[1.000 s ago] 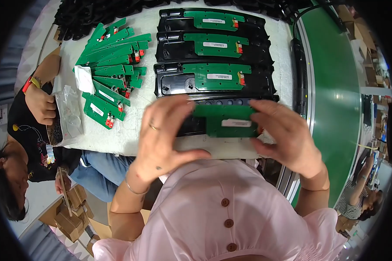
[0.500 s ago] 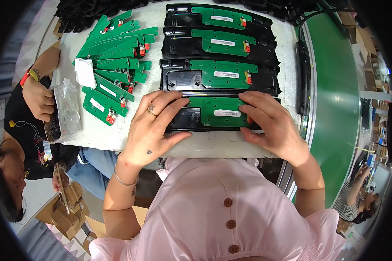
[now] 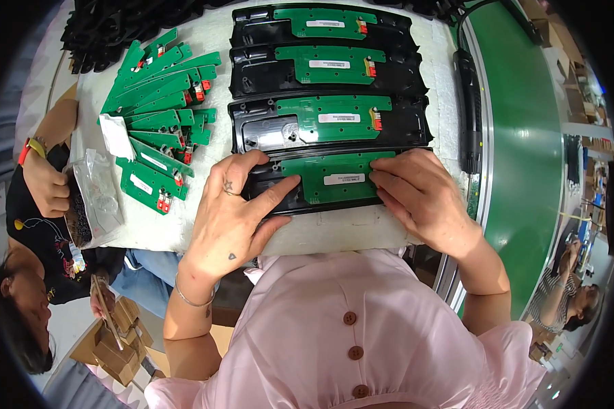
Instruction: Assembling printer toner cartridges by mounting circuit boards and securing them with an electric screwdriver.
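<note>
Nearest me lies a long black plastic housing [image 3: 292, 198] with a green circuit board [image 3: 334, 193] set in it; the board carries a white label. My left hand [image 3: 228, 208] grips the housing's left end, thumb at the near edge and fingers on top. Over the board's right end, my right hand [image 3: 423, 194] has its fingers bent and pinched together on the board, hiding that corner and its connector. Beyond them, three more black housings [image 3: 262, 129] lie in a row, each with a green board and a red-and-white connector.
Loose green circuit boards [image 3: 143, 133] are fanned out at left, a white paper piece [image 3: 117, 136] among them. Beside a clear plastic bag [image 3: 101, 194] is a co-worker's hand [image 3: 48, 191]. A black electric screwdriver [image 3: 468, 116] stands at right, before a green surface [image 3: 518, 150]. Black parts [image 3: 109, 31] are heaped at the back.
My right hand has shifted from the housing's right end onto the board's right end, its fingers drawn together. My left hand stays at the left end. The whole view has shifted slightly.
</note>
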`<state>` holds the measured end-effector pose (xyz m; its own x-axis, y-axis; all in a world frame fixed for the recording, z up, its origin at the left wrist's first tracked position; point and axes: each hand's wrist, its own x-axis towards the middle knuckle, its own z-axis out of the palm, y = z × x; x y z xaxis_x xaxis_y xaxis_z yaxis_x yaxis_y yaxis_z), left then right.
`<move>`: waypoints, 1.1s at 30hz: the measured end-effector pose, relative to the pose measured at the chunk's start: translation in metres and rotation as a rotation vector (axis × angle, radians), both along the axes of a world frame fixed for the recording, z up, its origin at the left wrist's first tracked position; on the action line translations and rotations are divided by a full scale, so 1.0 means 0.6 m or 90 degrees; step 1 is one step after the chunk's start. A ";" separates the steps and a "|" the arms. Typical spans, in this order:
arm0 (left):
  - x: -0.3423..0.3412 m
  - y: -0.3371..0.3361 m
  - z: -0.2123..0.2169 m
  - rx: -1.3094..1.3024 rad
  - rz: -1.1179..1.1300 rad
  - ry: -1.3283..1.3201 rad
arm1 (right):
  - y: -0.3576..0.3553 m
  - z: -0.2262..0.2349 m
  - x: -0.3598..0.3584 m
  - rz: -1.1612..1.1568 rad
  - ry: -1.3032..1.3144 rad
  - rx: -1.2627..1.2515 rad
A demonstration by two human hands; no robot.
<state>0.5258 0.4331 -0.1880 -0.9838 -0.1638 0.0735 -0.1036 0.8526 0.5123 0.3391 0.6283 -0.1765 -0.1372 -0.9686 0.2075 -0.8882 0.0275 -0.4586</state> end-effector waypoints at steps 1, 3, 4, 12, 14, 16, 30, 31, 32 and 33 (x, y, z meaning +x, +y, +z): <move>0.000 -0.001 -0.006 0.003 -0.001 -0.005 | -0.002 -0.009 0.000 -0.001 -0.005 0.003; -0.008 0.009 0.014 -0.023 -0.012 -0.002 | 0.010 0.005 -0.004 -0.017 -0.010 -0.035; -0.014 0.015 0.023 -0.028 -0.017 0.002 | 0.017 0.011 -0.007 -0.023 -0.005 -0.040; -0.029 0.000 0.021 -0.031 0.009 -0.019 | -0.005 0.001 -0.022 0.010 0.031 -0.017; -0.003 -0.012 0.034 -0.027 -0.005 -0.012 | -0.014 0.019 -0.009 0.031 0.042 -0.017; 0.012 -0.021 0.033 -0.038 -0.047 0.024 | -0.015 0.038 -0.013 0.032 -0.001 -0.024; 0.200 -0.239 0.057 -0.310 0.549 0.059 | 0.038 0.073 -0.125 -0.332 0.043 -0.145; 0.211 -0.235 0.068 -0.289 0.583 0.049 | 0.032 0.066 -0.131 -0.285 0.100 -0.158; 0.262 -0.261 0.050 -0.245 0.539 0.126 | 0.025 0.058 -0.135 -0.231 0.113 -0.200; 0.319 -0.312 0.011 0.023 0.589 0.211 | 0.021 0.059 -0.134 -0.203 0.102 -0.201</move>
